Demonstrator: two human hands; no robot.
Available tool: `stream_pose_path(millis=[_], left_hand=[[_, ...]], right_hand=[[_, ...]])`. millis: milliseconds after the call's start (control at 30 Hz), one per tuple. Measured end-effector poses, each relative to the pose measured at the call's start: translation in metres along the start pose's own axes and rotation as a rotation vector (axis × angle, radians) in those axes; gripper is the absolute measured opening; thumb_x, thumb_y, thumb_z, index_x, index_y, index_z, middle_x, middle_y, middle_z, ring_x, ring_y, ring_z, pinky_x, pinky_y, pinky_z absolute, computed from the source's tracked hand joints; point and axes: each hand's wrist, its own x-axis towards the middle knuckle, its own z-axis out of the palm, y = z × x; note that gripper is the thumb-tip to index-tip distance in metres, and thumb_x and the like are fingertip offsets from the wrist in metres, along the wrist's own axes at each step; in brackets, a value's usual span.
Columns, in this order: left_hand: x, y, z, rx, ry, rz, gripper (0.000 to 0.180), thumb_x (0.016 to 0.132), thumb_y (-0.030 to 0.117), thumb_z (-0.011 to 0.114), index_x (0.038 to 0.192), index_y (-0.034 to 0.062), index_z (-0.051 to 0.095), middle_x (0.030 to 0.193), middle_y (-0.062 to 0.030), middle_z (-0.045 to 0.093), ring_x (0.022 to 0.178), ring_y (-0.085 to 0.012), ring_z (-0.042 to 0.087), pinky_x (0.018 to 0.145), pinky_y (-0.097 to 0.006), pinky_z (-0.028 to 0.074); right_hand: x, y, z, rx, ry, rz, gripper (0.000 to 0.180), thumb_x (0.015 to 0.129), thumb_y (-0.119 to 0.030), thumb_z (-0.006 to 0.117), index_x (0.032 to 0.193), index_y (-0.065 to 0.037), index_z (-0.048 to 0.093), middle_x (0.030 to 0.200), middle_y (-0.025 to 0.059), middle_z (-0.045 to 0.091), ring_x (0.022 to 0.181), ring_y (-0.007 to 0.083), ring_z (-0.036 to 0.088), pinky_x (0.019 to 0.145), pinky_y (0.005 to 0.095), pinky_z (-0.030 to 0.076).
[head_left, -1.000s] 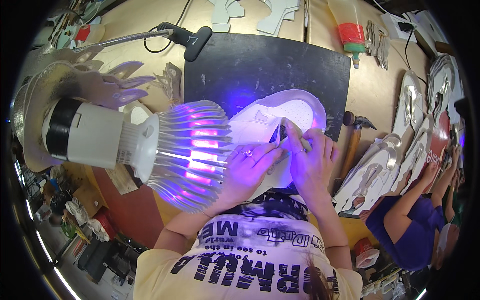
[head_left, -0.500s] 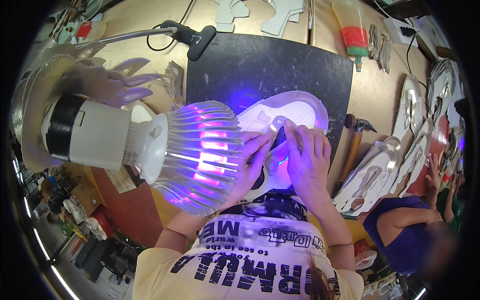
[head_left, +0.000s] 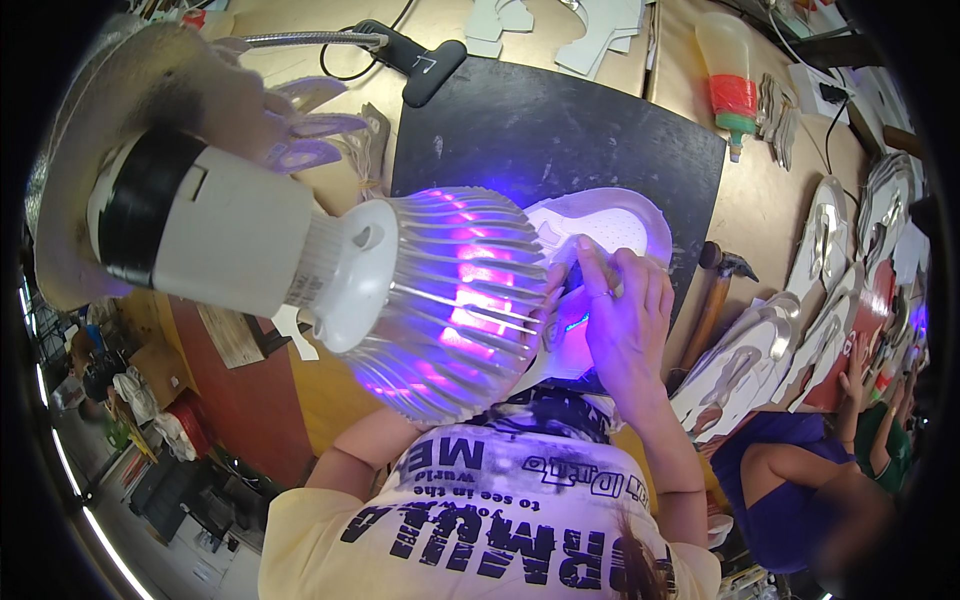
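My right hand is curled over the white leather shoe upper on the black rectangular mat, fingers pressing it; my left hand is hidden behind the ribbed purple-glowing lamp head, so its grip I cannot tell; a wooden-handled hammer lies just right.

The lamp head is now covering the left hand, which showed plainly a second ago. The right hand is sliding closer over the white shoe upper, hiding more of it.
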Motion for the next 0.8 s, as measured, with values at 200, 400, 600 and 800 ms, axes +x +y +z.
stream_pose_path(millis=[200,400,600,800], left_hand=[[-0.002,-0.002,0.005,-0.026,-0.008,-0.044,0.027,0.089,-0.004,0.066,0.116,-0.0003,0.068,0.096,-0.0098,0.062,0.075,-0.0182,0.061,0.064,-0.028,0.05],[-0.003,-0.002,0.006,-0.076,0.001,-0.105,0.025,0.087,-0.005,0.067,0.112,-0.0005,0.069,0.098,-0.0099,0.063,0.076,-0.0178,0.064,0.065,-0.027,0.052],[-0.002,-0.005,0.007,-0.142,0.133,-0.233,0.009,0.085,-0.002,0.073,0.091,-0.0021,0.065,0.093,-0.0081,0.059,0.077,-0.0155,0.067,0.064,-0.027,0.055],[0.0,-0.008,0.008,-0.168,0.156,-0.163,0.013,0.083,0.001,0.076,0.087,-0.0018,0.063,0.093,-0.0072,0.056,0.073,-0.0134,0.066,0.062,-0.026,0.054]], right_hand=[[-0.005,0.002,0.002,-0.011,-0.006,-0.064,0.061,0.079,-0.008,0.063,0.138,-0.026,0.058,0.119,0.0102,0.052,0.112,0.0313,0.053,0.103,0.0478,0.04],[-0.005,0.005,0.002,-0.003,-0.027,-0.066,0.061,0.08,-0.009,0.064,0.137,-0.027,0.059,0.119,0.0097,0.053,0.111,0.0304,0.053,0.102,0.0478,0.04],[-0.004,0.004,0.003,-0.039,0.025,-0.097,0.057,0.081,-0.012,0.063,0.135,-0.03,0.06,0.116,0.0075,0.053,0.107,0.028,0.053,0.1,0.0468,0.041],[-0.002,-0.001,0.003,-0.087,0.051,-0.09,0.055,0.081,-0.017,0.064,0.134,-0.03,0.061,0.115,0.0064,0.053,0.106,0.0268,0.054,0.1,0.0463,0.041]])
